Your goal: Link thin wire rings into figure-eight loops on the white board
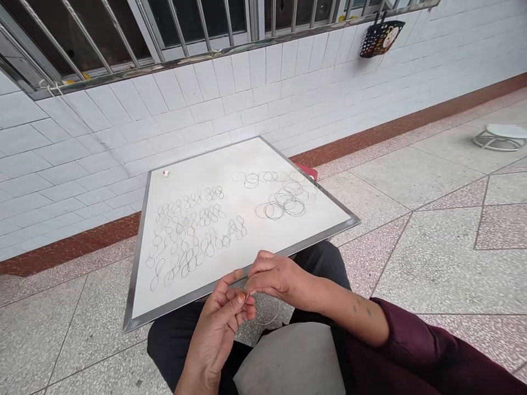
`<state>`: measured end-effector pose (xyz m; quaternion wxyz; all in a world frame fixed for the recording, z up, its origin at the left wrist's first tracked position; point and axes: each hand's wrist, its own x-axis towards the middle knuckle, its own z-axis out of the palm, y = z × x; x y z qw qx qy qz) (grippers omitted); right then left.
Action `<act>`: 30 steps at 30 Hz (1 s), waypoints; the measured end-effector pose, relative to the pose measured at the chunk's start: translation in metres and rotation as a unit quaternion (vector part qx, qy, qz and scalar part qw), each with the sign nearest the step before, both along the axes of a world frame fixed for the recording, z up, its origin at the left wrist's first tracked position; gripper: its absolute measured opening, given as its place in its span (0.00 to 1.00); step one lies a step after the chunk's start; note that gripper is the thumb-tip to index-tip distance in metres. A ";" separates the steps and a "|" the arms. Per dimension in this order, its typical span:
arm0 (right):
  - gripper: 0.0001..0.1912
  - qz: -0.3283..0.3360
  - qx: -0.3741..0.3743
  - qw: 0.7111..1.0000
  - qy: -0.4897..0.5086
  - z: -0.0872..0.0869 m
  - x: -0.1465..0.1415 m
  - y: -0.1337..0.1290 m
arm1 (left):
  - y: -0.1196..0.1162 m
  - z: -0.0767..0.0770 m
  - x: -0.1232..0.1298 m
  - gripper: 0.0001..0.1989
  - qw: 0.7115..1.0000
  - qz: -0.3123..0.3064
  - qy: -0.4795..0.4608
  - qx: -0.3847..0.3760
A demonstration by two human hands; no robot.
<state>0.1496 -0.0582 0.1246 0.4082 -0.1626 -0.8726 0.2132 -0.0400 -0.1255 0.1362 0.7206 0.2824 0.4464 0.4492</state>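
Note:
Over my lap, just below the table's near edge, my left hand (224, 315) pinches a thin wire loop (274, 319) between thumb and fingers. My right hand (272, 277) meets it there, its thumb and fingertips closed on the same wire. The loop's pale curve hangs below the right hand; the rest of it is hidden by the fingers. On the white table (247, 249) beyond, rows of wires twisted into figure-eights (189, 260) lie at the left. Round wire rings (284, 203) overlap in a loose heap at the right.
A small white and red object (166, 173) sits at the table's far left corner. Behind stand a tiled wall (230, 82) and barred windows, with a black basket (382, 39) hanging there. A round white stool (504, 134) stands on the floor at right.

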 end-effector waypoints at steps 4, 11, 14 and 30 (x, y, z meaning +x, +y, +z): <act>0.10 0.037 0.003 0.999 0.008 0.006 0.001 0.000 | 0.000 -0.002 0.000 0.26 0.999 -0.020 -0.020 -0.015; 0.12 0.013 -0.086 0.996 -0.002 0.001 0.001 0.003 | -0.005 -0.004 0.003 0.27 0.999 0.022 -0.024 0.031; 0.16 -0.055 -0.211 0.976 0.016 -0.003 0.002 0.005 | -0.006 -0.002 0.005 0.29 0.994 0.089 -0.041 0.043; 0.17 0.173 -0.713 0.647 0.207 -0.020 -0.001 -0.007 | -0.003 -0.004 0.006 0.29 0.958 0.279 0.021 0.063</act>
